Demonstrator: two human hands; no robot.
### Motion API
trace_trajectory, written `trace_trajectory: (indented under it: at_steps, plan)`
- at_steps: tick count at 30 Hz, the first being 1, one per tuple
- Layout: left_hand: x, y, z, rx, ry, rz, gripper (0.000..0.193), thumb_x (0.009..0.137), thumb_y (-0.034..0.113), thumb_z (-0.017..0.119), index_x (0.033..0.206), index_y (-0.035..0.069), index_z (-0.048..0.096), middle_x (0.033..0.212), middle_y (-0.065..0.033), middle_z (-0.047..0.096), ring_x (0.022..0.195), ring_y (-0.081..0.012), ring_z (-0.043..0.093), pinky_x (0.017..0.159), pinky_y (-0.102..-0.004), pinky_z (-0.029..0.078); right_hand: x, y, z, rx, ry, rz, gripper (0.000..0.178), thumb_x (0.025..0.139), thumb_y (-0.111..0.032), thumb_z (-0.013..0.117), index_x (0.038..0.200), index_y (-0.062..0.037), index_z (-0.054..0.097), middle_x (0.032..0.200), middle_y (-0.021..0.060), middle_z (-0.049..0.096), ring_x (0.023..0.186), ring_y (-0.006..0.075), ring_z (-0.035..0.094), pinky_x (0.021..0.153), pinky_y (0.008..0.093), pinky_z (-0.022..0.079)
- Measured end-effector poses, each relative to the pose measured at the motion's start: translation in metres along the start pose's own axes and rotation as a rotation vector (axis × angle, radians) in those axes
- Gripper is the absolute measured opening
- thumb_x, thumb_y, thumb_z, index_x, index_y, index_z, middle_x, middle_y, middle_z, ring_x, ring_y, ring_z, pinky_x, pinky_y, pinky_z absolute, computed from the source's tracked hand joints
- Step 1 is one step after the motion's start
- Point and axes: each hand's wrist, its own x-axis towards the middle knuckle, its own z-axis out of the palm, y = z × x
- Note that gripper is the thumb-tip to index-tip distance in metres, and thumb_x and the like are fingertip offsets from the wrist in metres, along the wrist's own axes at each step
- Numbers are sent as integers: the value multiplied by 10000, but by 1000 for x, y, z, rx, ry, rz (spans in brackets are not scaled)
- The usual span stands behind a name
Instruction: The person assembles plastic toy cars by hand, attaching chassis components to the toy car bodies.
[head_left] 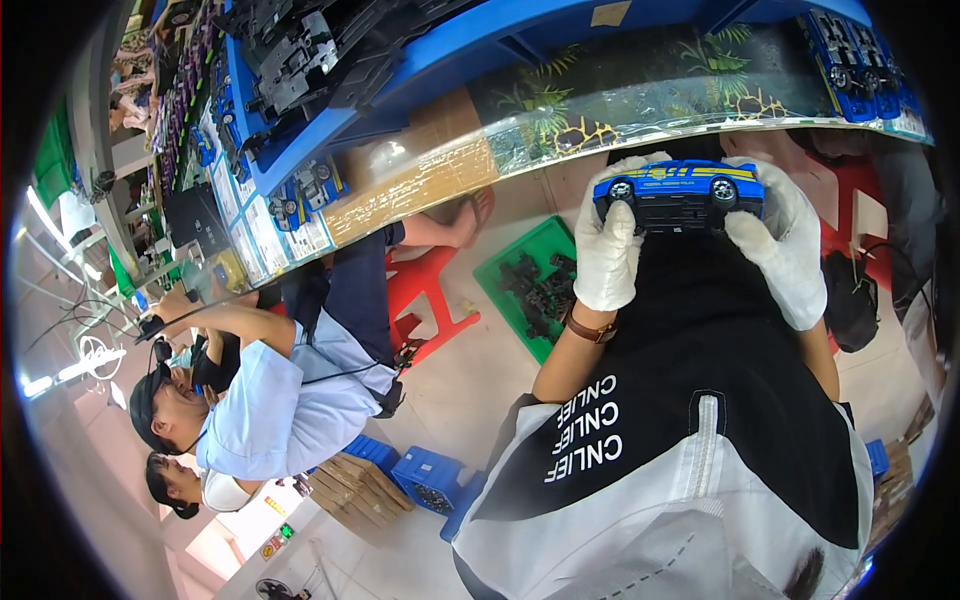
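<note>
Between my two white-gloved hands is a blue toy car point(680, 190) with a yellow stripe, tipped so that its side and black underside show. My left hand point(608, 245) grips the rear or front end at the left, its thumb on the underside. My right hand point(780, 235) closes round the other end, thumb likewise against the black base point(668, 216). The car is held just in front of the table's edge, above my lap. Fingers behind the car are mostly hidden.
A large blue bin point(420, 75) of black plastic parts stands on the table point(410, 180). More blue toy cars point(850, 65) lie at the far right, another toy car point(300, 195) at the left. Below is a green tray point(490, 275) of black parts. A co-worker point(270, 390) sits left.
</note>
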Motion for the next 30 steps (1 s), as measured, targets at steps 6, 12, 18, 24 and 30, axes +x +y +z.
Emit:
trace_trajectory:
  at_steps: [6, 12, 18, 24, 30]
  plan:
    - [-9, 14, 3, 85, -77, -12, 606, 890, 404, 597, 1284, -13, 401, 1299, -206, 478, 1209, -262, 479, 1037, -380, 365, -3, -3, 0, -28, 13, 29, 610, 785, -324, 729, 1228, 35, 512, 1202, 106, 543, 939, 117, 553, 758, 239, 470]
    - [-19, 14, -1, 119, 19, 39, 536, 901, 366, 592, 1244, -17, 442, 1254, -184, 513, 1178, -255, 504, 1023, -371, 374, -8, -14, 7, -117, -44, 30, 561, 809, -366, 692, 1200, 3, 528, 1049, 58, 569, 812, 88, 549, 651, 219, 482]
    - [-21, 13, 4, -20, 36, 36, 520, 899, 357, 602, 1253, 10, 446, 1263, -154, 517, 1166, -224, 511, 1008, -354, 391, -8, -8, 11, 10, -71, 105, 477, 829, -311, 681, 1173, -15, 534, 991, 39, 562, 783, 78, 537, 623, 211, 482]
    - [-32, 4, 14, -23, 108, 56, 515, 894, 246, 624, 1309, 40, 399, 1295, -125, 505, 1163, -230, 516, 996, -395, 415, -9, -4, 27, 113, -136, 93, 469, 827, -311, 694, 1147, -13, 524, 1031, 39, 545, 828, 82, 530, 636, 226, 505]
    - [-53, 32, -1, -128, 266, 217, 461, 937, 258, 554, 1317, 49, 400, 1256, -83, 517, 1153, -206, 509, 1001, -372, 404, -19, -3, 30, 21, -335, -87, 863, 790, -515, 678, 1383, 14, 343, 1152, 129, 542, 949, 171, 555, 832, 289, 454]
